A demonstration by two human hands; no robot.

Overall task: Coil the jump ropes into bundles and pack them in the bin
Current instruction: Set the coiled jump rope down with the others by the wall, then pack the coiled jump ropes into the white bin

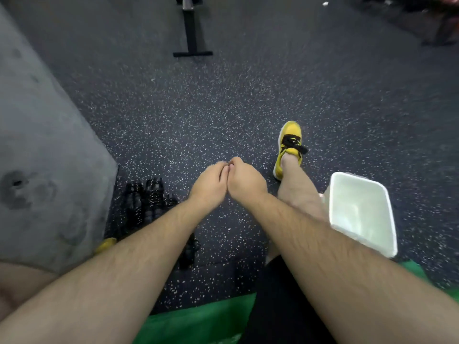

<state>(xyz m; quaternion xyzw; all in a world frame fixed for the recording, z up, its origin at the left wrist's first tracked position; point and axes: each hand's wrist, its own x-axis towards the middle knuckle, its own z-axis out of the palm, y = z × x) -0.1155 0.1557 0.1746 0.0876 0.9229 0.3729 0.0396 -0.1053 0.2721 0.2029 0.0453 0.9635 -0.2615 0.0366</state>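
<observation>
A gym or fitness room is indicated. The ground is covered by dark rubber flooring (198, 115) flecked with pale specks, the kind laid in weight areas. A black metal equipment frame (191, 33) with a T-shaped foot is seen at the far end. A cluster of black dumbbells (146, 197) is stacked on the floor beside a grey padded block (42, 157). A green mat (198, 319) is spread at the near edge, and a yellow sports shoe (289, 145) is worn.
</observation>
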